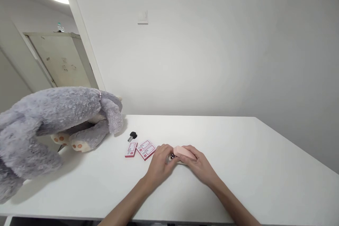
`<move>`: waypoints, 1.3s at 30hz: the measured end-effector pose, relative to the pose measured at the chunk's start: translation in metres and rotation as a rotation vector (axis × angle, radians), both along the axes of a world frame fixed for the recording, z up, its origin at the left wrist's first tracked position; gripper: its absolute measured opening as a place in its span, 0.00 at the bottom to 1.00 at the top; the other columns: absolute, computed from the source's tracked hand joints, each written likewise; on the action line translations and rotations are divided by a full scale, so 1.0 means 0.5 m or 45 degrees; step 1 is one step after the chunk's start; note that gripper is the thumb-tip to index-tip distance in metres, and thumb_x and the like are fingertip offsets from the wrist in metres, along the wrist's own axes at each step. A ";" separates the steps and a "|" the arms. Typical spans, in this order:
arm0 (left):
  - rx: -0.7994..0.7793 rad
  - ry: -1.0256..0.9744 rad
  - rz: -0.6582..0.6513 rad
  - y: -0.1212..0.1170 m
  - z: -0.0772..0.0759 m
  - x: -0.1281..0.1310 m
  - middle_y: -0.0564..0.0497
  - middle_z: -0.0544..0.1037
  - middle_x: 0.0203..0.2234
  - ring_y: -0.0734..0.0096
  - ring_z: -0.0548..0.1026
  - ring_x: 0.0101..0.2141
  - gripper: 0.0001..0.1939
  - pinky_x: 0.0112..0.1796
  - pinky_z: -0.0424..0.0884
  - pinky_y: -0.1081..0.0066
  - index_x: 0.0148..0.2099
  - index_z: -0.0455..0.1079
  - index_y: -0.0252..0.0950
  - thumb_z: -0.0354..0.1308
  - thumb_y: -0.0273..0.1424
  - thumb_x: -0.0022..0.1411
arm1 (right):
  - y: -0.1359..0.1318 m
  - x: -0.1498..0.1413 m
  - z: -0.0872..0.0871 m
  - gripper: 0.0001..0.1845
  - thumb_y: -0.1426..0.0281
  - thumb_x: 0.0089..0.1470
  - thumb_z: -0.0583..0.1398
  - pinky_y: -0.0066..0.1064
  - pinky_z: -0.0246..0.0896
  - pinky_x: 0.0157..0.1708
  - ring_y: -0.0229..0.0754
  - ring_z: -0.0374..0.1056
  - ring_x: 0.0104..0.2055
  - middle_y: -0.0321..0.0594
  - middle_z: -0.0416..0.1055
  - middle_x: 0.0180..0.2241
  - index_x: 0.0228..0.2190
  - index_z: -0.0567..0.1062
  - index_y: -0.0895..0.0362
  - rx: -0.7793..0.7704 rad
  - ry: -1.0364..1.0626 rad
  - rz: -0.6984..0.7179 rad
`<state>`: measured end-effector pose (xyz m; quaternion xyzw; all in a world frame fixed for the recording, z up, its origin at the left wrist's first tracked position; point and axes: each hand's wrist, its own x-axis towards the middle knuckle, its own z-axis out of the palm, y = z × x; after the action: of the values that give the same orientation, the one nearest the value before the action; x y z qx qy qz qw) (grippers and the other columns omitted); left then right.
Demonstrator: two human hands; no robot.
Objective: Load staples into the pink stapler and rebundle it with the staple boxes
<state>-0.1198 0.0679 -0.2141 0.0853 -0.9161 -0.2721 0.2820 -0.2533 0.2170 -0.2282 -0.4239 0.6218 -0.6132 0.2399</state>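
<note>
A small pale pink oblong case (pixel 184 153) is between my hands just above or on the white table, with a light-coloured edge showing beneath it. My right hand (pixel 200 167) wraps round its right side, thumb along the near face. At the left end my left hand (pixel 161 160) curls its fingers and thumb in. A little dark thing with light spots (pixel 172 156) shows by the left fingertips; I cannot tell what it is. Left of my hands lie a red-and-white small box (pixel 131 149) and a pair of matching boxes (pixel 146 149), side by side.
A black key-like piece with a metal end (pixel 132 136) lies behind the boxes. A large grey plush toy (pixel 63 113) leans over the table's left side. The white table (pixel 251 169) meets a wall with a switch (pixel 143 17) at the back.
</note>
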 end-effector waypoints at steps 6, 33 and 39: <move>-0.011 -0.040 0.016 0.002 -0.006 -0.001 0.52 0.78 0.32 0.65 0.73 0.34 0.11 0.42 0.64 0.61 0.39 0.70 0.39 0.60 0.40 0.70 | 0.003 0.002 0.014 0.26 0.47 0.60 0.61 0.39 0.68 0.51 0.53 0.72 0.52 0.43 0.78 0.49 0.50 0.77 0.51 -0.015 -0.096 0.035; 0.069 -0.171 -0.051 0.001 -0.011 0.000 0.51 0.77 0.42 0.61 0.73 0.46 0.06 0.47 0.67 0.61 0.44 0.73 0.42 0.64 0.35 0.66 | -0.002 -0.026 0.001 0.16 0.59 0.56 0.70 0.45 0.63 0.60 0.45 0.69 0.47 0.36 0.71 0.40 0.45 0.79 0.48 -0.459 -0.949 0.167; 0.046 -0.226 -0.047 0.000 -0.010 0.003 0.49 0.78 0.42 0.59 0.73 0.45 0.06 0.47 0.68 0.59 0.46 0.72 0.42 0.60 0.36 0.69 | -0.006 -0.051 -0.016 0.11 0.60 0.55 0.69 0.46 0.67 0.60 0.45 0.72 0.47 0.34 0.73 0.38 0.39 0.78 0.49 -0.556 -1.055 -0.123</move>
<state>-0.1185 0.0678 -0.2192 0.0972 -0.9338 -0.2850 0.1931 -0.2788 0.2141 -0.2360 -0.1543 0.3492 -0.8577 0.3443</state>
